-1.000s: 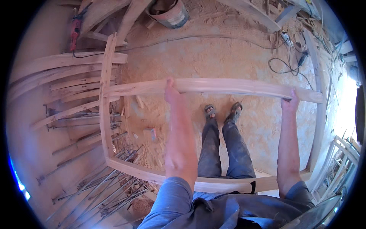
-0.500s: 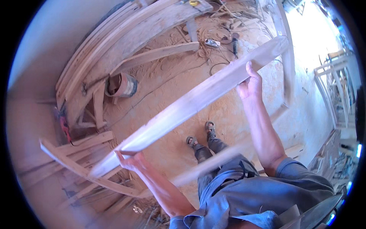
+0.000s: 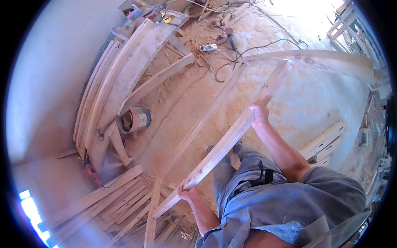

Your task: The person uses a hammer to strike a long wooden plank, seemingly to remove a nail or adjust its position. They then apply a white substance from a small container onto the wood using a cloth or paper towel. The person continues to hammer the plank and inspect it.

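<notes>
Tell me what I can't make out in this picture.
Head view:
Feet: mostly hidden by the held wooden beam.
Side rail: its lower end is cut off by the picture's lower edge.
Bright patch, top right: detail lost in glare.

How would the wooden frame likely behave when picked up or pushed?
The wooden frame is probably stiff, since its end board looks thick. It may feel awkward and apt to swing, because it reaches well beyond the left hand and right hand.
</notes>
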`<control>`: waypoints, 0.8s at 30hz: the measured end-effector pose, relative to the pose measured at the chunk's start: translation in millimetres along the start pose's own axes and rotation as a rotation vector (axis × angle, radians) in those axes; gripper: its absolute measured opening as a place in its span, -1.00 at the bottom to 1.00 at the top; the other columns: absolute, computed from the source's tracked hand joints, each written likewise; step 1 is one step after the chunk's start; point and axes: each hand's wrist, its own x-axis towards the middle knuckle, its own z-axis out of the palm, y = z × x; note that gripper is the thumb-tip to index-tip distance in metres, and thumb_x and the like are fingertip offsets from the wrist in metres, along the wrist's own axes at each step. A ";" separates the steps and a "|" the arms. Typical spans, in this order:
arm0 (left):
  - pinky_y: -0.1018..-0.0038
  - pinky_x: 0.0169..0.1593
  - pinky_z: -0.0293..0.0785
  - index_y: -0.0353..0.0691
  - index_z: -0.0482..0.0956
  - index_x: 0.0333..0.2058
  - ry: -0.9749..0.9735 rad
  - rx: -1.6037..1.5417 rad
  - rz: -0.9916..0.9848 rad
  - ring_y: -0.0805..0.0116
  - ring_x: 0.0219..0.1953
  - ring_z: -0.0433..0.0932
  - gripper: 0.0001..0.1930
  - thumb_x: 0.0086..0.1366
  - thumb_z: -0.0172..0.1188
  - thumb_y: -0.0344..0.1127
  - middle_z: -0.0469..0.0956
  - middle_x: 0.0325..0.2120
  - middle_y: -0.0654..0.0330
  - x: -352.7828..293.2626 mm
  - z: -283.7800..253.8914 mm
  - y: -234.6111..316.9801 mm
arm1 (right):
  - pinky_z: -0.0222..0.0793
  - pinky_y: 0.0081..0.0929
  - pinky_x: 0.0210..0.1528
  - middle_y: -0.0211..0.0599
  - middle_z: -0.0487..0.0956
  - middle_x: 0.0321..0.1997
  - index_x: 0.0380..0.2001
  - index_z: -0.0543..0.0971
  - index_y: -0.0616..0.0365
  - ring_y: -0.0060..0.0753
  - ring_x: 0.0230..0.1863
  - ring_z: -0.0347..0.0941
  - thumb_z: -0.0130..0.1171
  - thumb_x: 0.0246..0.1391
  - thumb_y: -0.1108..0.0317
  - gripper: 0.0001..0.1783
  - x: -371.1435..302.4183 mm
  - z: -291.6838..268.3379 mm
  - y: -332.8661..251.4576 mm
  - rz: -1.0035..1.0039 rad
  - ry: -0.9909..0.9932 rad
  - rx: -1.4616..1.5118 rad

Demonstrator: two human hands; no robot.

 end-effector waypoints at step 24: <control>-0.23 0.05 0.45 -0.43 0.48 -0.03 0.327 -0.073 0.014 -0.19 0.03 0.49 -0.45 -0.04 0.02 -0.26 0.49 0.00 -0.14 -1.8 -62.5 66.2 | 0.08 -0.34 -0.63 -0.44 0.33 -0.71 -0.77 0.37 0.09 -0.43 -0.68 0.27 0.26 -0.43 0.48 -0.78 -8.5 145.9 132.2 0.121 -0.107 -0.346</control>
